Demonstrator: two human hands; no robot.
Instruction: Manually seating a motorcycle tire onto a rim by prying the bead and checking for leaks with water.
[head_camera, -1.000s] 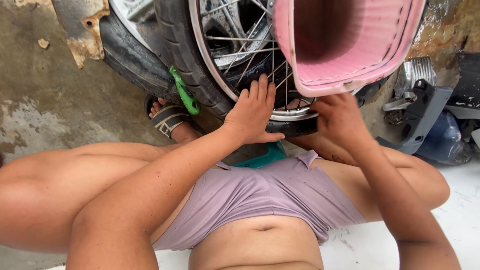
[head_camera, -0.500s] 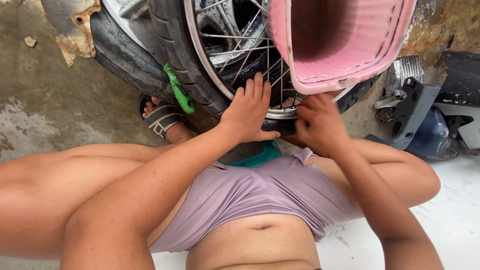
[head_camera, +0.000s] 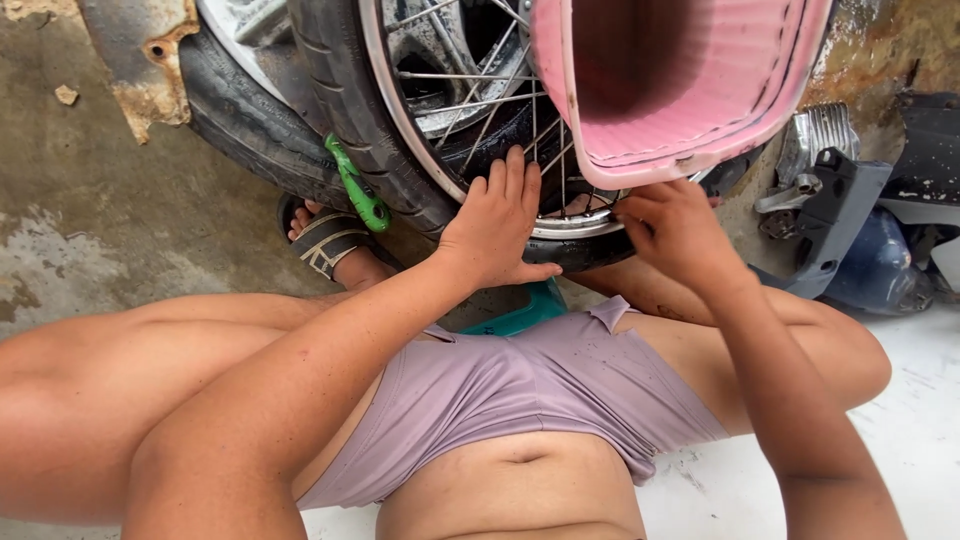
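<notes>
The spoked wheel (head_camera: 400, 120) is the landmark: a black tyre on a silver rim with thin wire spokes, standing on edge at the top of the view over a stained concrete floor (head_camera: 90, 230). A second, worn tyre (head_camera: 240, 130) lies just behind it to the left. Overlapping the wheel's right half, nearest the camera, hangs a pink plastic basket (head_camera: 690, 110) with its open mouth turned toward the viewer. To the right of the wheel, well apart, sit grey and dark blue motorcycle body parts (head_camera: 860, 230).

Below the wheel the person sits with knees spread, in mauve shorts (head_camera: 540, 390). A sandalled foot (head_camera: 335, 250) rests just under the tyre's lower left edge. A green-handled tool (head_camera: 355, 185) leans against the tyre there, touching its tread.

The left hand (head_camera: 495, 225) lies flat on the lower rim and spokes, fingers straight, together and unclenched, thumb stretched out beneath the rim; it presses rather than grips. The right hand (head_camera: 675, 230) is at the rim's lower right, just under the basket's edge, its fingers curled inward toward the rim; whether they pinch anything I cannot tell.
</notes>
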